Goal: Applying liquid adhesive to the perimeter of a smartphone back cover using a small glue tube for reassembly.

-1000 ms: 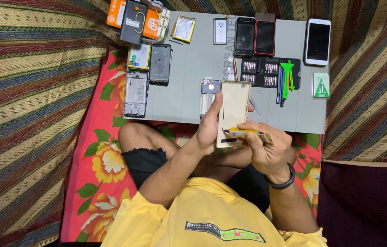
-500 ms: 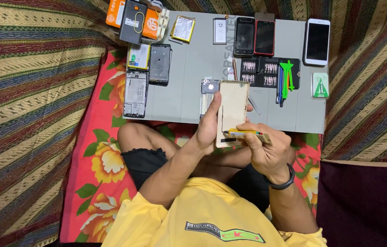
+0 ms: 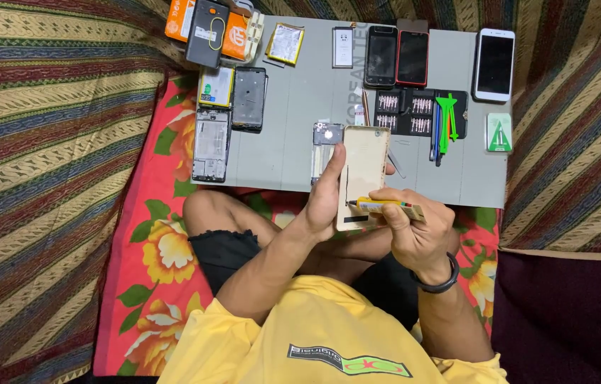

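Note:
My left hand (image 3: 326, 190) grips a gold-coloured phone body (image 3: 364, 167) by its left edge, holding it upright over the near edge of a grey work mat (image 3: 293, 142). My right hand (image 3: 414, 231) holds a yellow screwdriver (image 3: 385, 207), its tip touching the lower part of the phone body. A black band sits on my right wrist. Just behind the phone lies a small dark camera-frame part (image 3: 327, 134) on the mat.
On the mat lie opened phone frames (image 3: 213, 146), a yellow battery (image 3: 285, 43), three whole phones (image 3: 412, 58), a black screwdriver bit case (image 3: 414, 112) with green and blue pry tools, and orange boxes (image 3: 204, 27). Striped cloth surrounds a red floral sheet (image 3: 151, 235).

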